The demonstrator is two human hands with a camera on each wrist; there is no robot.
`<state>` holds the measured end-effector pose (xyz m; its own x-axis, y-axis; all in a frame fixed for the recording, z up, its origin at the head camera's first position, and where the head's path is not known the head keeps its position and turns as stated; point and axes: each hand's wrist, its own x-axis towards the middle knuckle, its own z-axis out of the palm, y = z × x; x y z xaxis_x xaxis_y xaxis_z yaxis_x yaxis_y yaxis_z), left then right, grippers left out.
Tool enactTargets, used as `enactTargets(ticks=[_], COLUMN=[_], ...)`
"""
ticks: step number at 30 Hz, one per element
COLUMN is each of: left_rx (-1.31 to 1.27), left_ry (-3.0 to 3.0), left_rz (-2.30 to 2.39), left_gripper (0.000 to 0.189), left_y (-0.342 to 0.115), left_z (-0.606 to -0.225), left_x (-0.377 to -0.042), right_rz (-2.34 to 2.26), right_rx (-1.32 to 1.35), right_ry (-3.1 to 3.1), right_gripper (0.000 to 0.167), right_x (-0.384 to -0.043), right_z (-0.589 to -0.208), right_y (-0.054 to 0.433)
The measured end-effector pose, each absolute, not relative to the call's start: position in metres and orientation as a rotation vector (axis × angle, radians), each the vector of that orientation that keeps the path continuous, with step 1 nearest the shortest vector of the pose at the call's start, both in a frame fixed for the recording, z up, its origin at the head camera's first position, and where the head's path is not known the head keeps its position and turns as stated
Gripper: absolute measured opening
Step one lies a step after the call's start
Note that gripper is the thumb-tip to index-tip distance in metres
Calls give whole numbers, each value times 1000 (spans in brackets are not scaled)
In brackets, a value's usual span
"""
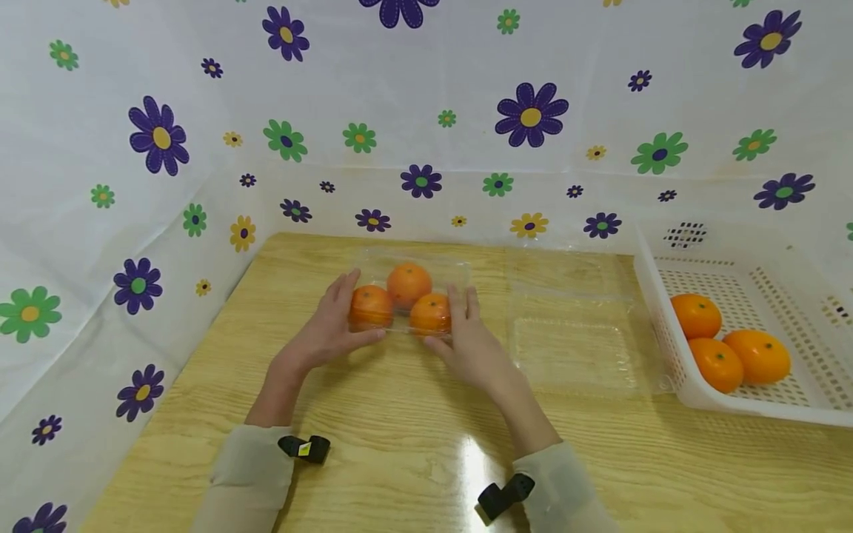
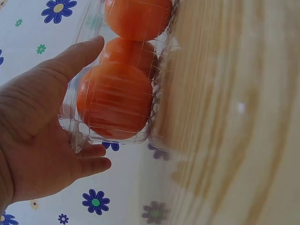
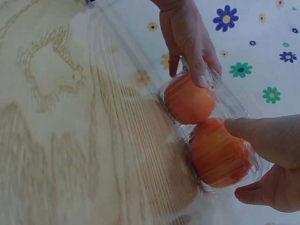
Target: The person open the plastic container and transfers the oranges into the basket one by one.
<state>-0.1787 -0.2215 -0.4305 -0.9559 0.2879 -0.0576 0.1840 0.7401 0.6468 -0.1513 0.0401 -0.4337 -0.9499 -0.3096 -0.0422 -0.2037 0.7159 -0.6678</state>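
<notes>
A clear plastic clamshell box [image 1: 448, 271] with three oranges [image 1: 409, 286] in it is at the middle of the table. My left hand [image 1: 326, 322] holds its left end, with the thumb on the near side and the fingers round the end. At the right end my right hand [image 1: 476, 348] grips the box in the same way, thumb near and fingers farther back. Both wrist views show the oranges through the ridged plastic wall. Whether the lid is fully fastened cannot be told.
A second clear plastic container [image 1: 573, 348] lies opened out to the right on the wooden table [image 1: 386, 429]. Beyond it, a white perforated basket [image 1: 740, 403] holds three more oranges [image 1: 756, 357]. A flower-patterned white cloth [image 1: 460, 148] stands behind and at the left.
</notes>
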Motion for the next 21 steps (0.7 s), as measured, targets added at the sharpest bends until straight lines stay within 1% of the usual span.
enactTargets(ticks=[21], left_rx=[397], left_ry=[2824], left_rz=[854], left_gripper=[111], left_y=[-203], left_z=[-425], left_x=[-168], right_rz=[-868], right_rx=[-457], right_ry=[2808], right_gripper=[89], right_x=[-145], right_z=[-430], right_y=[55])
